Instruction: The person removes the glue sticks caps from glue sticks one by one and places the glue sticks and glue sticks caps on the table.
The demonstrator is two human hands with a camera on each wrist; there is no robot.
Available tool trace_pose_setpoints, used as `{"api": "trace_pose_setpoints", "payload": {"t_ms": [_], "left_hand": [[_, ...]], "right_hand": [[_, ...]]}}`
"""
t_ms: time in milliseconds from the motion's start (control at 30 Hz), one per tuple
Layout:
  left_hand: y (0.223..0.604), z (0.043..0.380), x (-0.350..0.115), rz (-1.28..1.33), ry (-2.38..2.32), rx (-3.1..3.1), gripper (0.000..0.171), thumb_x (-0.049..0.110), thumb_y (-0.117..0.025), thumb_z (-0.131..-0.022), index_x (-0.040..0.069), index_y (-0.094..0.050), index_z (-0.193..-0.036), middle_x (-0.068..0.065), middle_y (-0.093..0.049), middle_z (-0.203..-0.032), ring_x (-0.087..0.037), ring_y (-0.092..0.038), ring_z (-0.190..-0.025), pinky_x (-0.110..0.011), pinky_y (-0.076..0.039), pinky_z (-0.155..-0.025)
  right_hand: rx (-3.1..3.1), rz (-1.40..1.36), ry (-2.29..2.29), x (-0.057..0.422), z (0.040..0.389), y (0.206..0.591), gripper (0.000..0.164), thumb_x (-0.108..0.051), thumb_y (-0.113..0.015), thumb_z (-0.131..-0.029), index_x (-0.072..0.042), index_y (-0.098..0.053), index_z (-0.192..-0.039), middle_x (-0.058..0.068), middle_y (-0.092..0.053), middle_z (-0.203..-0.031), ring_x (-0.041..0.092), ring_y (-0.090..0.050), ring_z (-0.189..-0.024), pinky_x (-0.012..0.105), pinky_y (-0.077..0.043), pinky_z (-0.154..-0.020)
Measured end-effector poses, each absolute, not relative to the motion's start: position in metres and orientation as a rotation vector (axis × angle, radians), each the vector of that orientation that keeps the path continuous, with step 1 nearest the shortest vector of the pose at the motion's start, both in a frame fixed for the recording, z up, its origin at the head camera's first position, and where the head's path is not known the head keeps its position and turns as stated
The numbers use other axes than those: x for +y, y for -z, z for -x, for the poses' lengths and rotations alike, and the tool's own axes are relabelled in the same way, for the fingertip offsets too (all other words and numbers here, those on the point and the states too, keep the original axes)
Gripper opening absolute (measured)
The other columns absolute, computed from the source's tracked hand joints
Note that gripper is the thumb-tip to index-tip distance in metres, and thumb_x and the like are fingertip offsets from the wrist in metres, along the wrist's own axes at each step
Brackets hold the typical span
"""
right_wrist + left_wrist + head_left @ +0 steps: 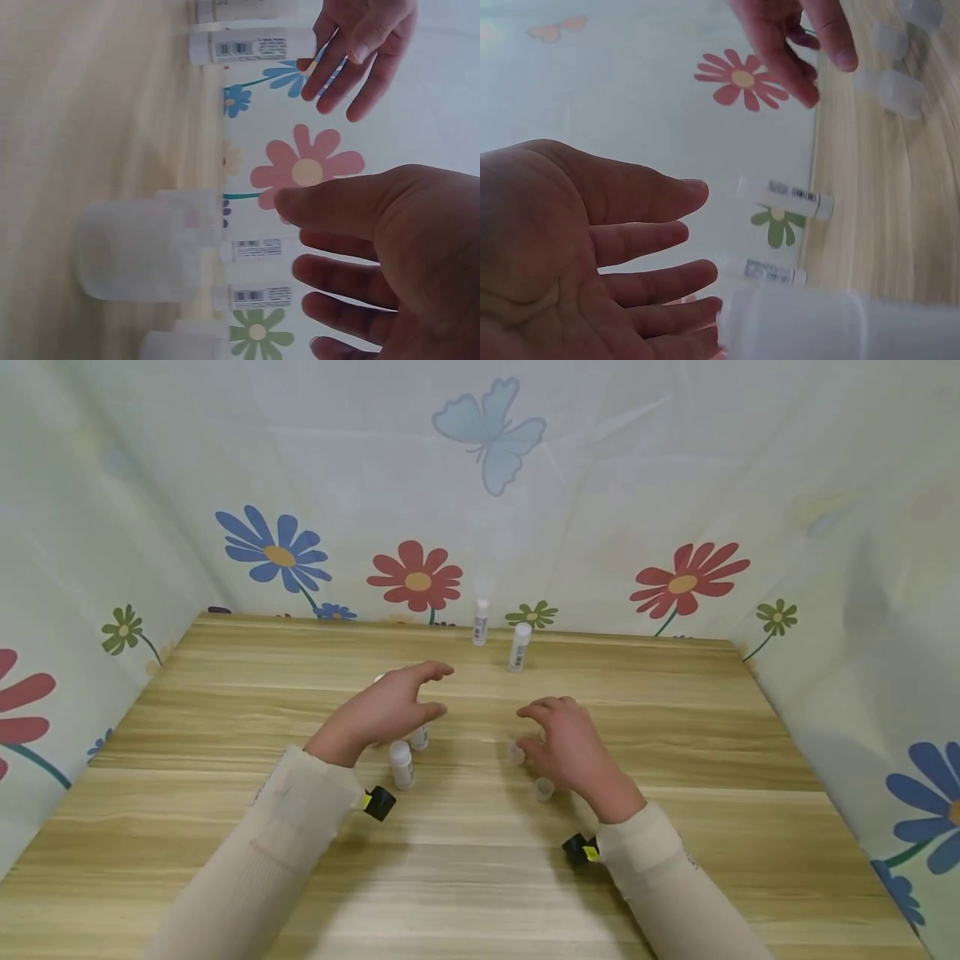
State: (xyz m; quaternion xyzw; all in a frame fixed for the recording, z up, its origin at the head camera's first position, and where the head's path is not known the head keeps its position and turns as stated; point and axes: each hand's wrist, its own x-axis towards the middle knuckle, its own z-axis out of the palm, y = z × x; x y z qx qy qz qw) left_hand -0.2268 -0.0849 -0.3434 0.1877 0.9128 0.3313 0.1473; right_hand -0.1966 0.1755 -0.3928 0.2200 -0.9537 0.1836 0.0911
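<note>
At nine o'clock on the wood-grained counter (465,877), white cylindrical plastic bottles (402,767) could be toppled if brushed by the left grip (386,706); at three, translucent plastic cups (543,790) by the right grip (572,747). Both are spread, empty.

Beyond the left hand (562,255) stand two labelled white tubes (784,197); near the right hand (769,30) sit small translucent cups (901,96).

I stand beside what seems to be a curtained booth (592,410): pale sheets (600,485), printed with flowers (682,583) and a butterfly (492,437), enclose three sides of a wood-grain table (675,710). The kind of building I cannot tell.
</note>
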Motion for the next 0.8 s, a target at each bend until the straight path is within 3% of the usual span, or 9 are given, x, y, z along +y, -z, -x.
{"api": "trace_pose_setpoints", "payload": {"t_ms": [533, 800], "left_hand": [[0.333, 0.242, -0.037, -0.575, -0.989, 2.647, 0.058, 0.032, -0.056, -0.098, 0.016, -0.034, -0.150, -0.006, -0.042, -0.152, -0.025, -0.040, -0.140, -0.047, -0.037, -0.113], [0.337, 0.255, -0.011, -0.507, -1.094, 2.609, 0.060, 0.031, -0.055, -0.099, 0.016, -0.031, -0.152, -0.008, -0.040, -0.152, -0.025, -0.041, -0.139, -0.046, -0.041, -0.110]], "right_hand": [[-2.767, -0.474, -0.734, 0.179, 0.219, 0.373, 0.049, -0.023, -0.070, -0.090, -0.002, -0.057, -0.132, 0.019, -0.061, -0.126, 0.036, -0.056, -0.119, 0.053, -0.046, -0.100], [-2.760, -0.368, -0.855, 0.184, 0.238, 0.378, 0.047, -0.025, -0.068, -0.092, -0.003, -0.057, -0.132, 0.019, -0.060, -0.128, 0.036, -0.058, -0.115, 0.049, -0.053, -0.089]]}}
